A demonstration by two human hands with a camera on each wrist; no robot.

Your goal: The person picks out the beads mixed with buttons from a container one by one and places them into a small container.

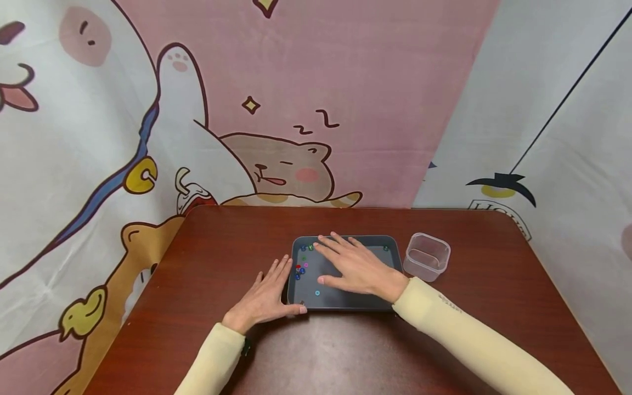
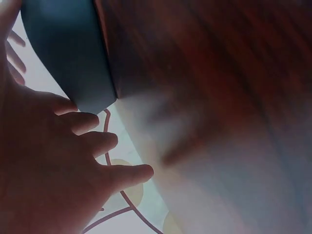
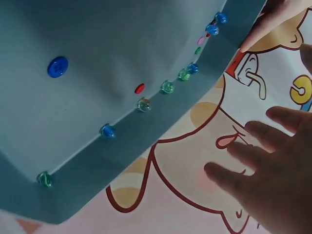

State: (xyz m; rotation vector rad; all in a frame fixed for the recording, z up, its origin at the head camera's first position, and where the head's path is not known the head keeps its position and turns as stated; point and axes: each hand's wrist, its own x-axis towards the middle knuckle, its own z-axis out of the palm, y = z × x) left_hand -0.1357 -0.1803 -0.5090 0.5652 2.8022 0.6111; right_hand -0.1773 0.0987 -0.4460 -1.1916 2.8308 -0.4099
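Note:
A dark grey tray (image 1: 340, 301) lies on the table, holding several glass marbles and small buttons. Marbles line its far wall in the right wrist view, a green one (image 3: 45, 179) in a corner, near a blue button (image 3: 57, 67). My left hand (image 1: 264, 299) rests at the tray's left side, fingers spread, thumb at the near left corner; in the left wrist view the fingers of the left hand (image 2: 63, 151) lie by the tray's wall (image 2: 73, 53). Over the tray hangs my right hand (image 1: 357, 269), fingers spread and holding nothing; the right wrist view shows that right hand (image 3: 273, 165) too.
A clear plastic container (image 1: 427, 257) stands on the brown table (image 1: 237, 236), just right of the tray. Behind the table hangs a printed cloth (image 1: 375, 109) with cartoon animals.

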